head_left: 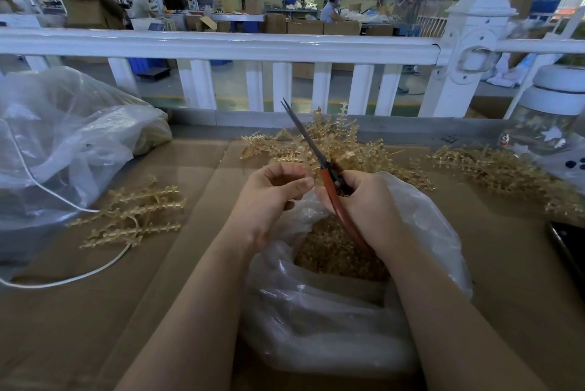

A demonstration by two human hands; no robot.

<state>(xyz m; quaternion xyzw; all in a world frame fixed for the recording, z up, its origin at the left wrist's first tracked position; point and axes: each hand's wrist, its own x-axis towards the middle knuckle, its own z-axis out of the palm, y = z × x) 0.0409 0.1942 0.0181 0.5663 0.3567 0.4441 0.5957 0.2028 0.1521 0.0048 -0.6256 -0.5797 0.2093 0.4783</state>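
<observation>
Loose gold sprigs (133, 216) lie toward the surface's (95, 311) left edge. The left hand (269, 197) is curled, thumb tip against forefinger; any held item cannot be told. Just beside it, the right hand (367, 203) grips the red handles of the scissors (308, 140), whose blades are nearly closed and point toward the far edge. Both hands are above the bag (316, 321) at the near edge.
</observation>
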